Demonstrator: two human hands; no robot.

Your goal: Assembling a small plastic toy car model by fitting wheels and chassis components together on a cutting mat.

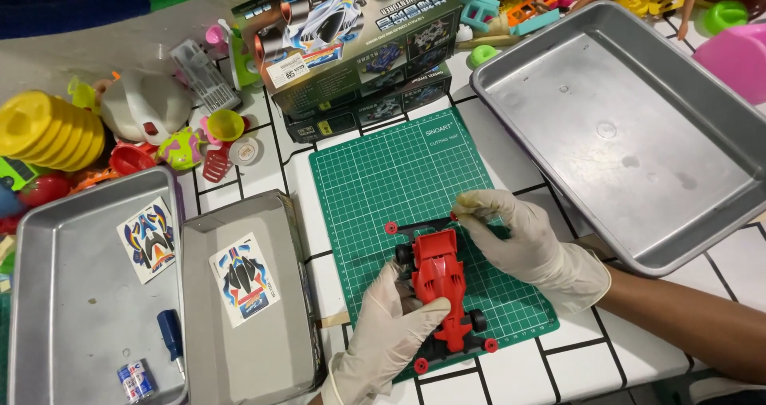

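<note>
We grasp the red toy car [441, 281] on the green cutting mat [383, 185]: left hand [391, 329] grips its side, right hand [523, 241] pinches its front. The dark rectangular kit box [351, 38] lies beyond the mat.

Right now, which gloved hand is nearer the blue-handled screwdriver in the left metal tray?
Left hand, beside the screwdriver, holding the red toy car; right hand is farther.

Glossy red plastic toy car [440, 281], matt green cutting mat [415, 189], dull metal tray [630, 134].
</note>
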